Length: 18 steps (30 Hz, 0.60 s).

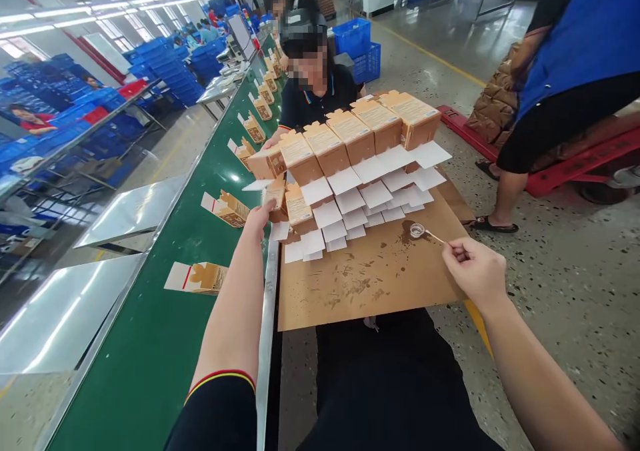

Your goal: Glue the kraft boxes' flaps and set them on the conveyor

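Observation:
My right hand (477,271) pinches a thin stick that looks like a cotton swab (435,237). Its far tip is at a small clear dish (417,229), with wet spots around it on the cardboard sheet (320,304). At the left end of a stack of small brown cartons (325,145), my left hand (260,219) grips one carton (275,194); its fingers are partly hidden. White flaps (327,214) stick out toward me from the stacked cartons in several rows.
A green conveyor belt (150,351) on my left carries open cartons (233,209) in a line. Across the stack sits a co-worker (310,71), one hand near the cartons. Another person (585,57) stands at right beside a red pallet truck (550,177). Blue crates (353,37) stand behind.

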Each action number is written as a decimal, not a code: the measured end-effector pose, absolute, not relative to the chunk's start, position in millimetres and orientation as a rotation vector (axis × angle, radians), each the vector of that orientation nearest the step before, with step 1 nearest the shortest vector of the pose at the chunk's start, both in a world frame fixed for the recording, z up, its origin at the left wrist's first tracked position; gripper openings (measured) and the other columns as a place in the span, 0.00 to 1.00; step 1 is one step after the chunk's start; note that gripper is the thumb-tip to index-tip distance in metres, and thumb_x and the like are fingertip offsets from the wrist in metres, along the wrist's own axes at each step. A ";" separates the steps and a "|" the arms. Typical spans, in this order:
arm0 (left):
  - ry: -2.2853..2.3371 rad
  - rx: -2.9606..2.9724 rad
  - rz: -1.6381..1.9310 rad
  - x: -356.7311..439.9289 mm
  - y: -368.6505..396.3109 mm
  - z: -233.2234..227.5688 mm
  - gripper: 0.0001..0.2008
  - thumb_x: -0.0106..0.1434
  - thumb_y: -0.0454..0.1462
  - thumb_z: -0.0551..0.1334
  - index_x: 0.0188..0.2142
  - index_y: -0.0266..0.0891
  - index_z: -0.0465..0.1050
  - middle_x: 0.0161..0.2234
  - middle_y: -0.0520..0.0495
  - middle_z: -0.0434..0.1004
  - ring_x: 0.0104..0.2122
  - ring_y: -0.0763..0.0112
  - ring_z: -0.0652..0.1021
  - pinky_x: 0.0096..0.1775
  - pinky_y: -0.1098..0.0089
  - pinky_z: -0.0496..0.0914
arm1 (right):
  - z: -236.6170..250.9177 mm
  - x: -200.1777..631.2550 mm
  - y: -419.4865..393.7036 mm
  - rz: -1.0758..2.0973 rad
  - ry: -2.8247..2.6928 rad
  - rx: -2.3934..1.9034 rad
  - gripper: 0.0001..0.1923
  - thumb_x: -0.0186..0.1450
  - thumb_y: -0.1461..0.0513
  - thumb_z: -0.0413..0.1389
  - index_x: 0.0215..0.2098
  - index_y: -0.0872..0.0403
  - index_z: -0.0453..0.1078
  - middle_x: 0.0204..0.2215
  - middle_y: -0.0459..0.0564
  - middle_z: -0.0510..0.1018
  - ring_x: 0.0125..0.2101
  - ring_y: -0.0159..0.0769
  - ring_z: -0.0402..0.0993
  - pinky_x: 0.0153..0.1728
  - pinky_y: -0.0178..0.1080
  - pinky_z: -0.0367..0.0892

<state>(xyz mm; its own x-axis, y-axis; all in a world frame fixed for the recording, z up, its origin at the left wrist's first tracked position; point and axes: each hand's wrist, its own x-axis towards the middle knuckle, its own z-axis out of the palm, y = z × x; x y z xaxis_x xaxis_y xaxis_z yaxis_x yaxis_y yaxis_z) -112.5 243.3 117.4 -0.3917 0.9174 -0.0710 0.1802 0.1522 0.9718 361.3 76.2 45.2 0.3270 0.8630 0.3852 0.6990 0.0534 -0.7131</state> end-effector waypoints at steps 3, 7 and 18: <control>1.895 0.983 1.163 -106.6 220.2 116.9 0.17 0.67 0.48 0.73 0.37 0.39 0.73 0.48 0.37 0.83 0.62 0.41 0.77 0.67 0.39 0.68 | 47.4 367.2 88.3 0.226 -1.517 -1.704 0.19 0.69 0.47 0.59 0.27 0.48 0.72 0.22 0.51 0.78 0.23 0.39 0.74 0.30 0.42 0.70; 2.034 0.934 1.124 -115.8 159.4 111.7 0.14 0.64 0.48 0.73 0.39 0.41 0.78 0.42 0.40 0.84 0.54 0.44 0.81 0.61 0.44 0.74 | 47.9 366.6 106.6 0.266 -1.645 -1.702 0.15 0.68 0.51 0.59 0.26 0.47 0.68 0.22 0.49 0.77 0.23 0.39 0.72 0.30 0.41 0.66; 1.787 0.476 1.343 -150.9 8.9 85.2 0.32 0.48 0.45 0.83 0.51 0.37 0.84 0.55 0.34 0.88 0.52 0.44 0.87 0.49 0.56 0.83 | 60.8 368.2 117.7 0.372 -1.751 -1.894 0.12 0.66 0.63 0.61 0.27 0.47 0.66 0.24 0.50 0.78 0.29 0.42 0.78 0.35 0.42 0.68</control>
<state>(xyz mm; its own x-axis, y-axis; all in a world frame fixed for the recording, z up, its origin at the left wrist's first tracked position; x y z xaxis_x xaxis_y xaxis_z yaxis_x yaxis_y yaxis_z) -150.9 8.9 85.2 -0.5839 0.7134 -0.3874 -0.1737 0.3564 0.9181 368.2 117.7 60.8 0.1227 0.9811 0.1495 0.8353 -0.0208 -0.5494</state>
